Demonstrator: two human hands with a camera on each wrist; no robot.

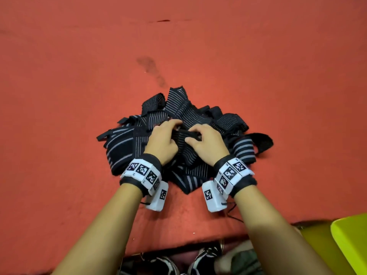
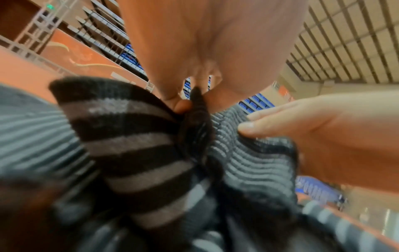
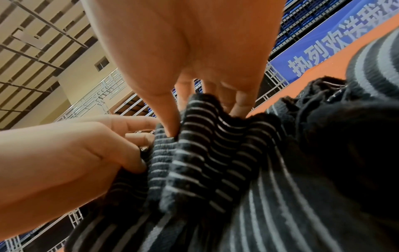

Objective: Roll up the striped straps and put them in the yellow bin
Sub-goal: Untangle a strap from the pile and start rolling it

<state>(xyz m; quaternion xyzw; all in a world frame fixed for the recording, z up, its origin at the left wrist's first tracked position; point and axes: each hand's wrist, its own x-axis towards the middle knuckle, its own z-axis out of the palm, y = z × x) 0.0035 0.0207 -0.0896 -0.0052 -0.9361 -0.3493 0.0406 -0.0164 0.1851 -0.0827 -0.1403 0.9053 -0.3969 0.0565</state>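
A heap of black straps with grey and white stripes (image 1: 190, 116) lies on the red surface (image 1: 79, 96) in the head view. Both hands rest on top of the heap. My left hand (image 1: 164, 135) pinches a dark strap end (image 2: 196, 116) between thumb and fingers. My right hand (image 1: 200, 139) grips the thin-striped strap (image 3: 207, 139), its thumb pressed into the fabric and its fingers curled over the far edge. A corner of the yellow bin (image 1: 349, 241) shows at the bottom right of the head view.
The red surface's front edge (image 1: 178, 245) runs just below my forearms, with shoes (image 1: 202, 259) on the floor under it. Wide-striped straps (image 1: 119, 147) spread to the left of the heap and another (image 1: 244, 147) to the right.
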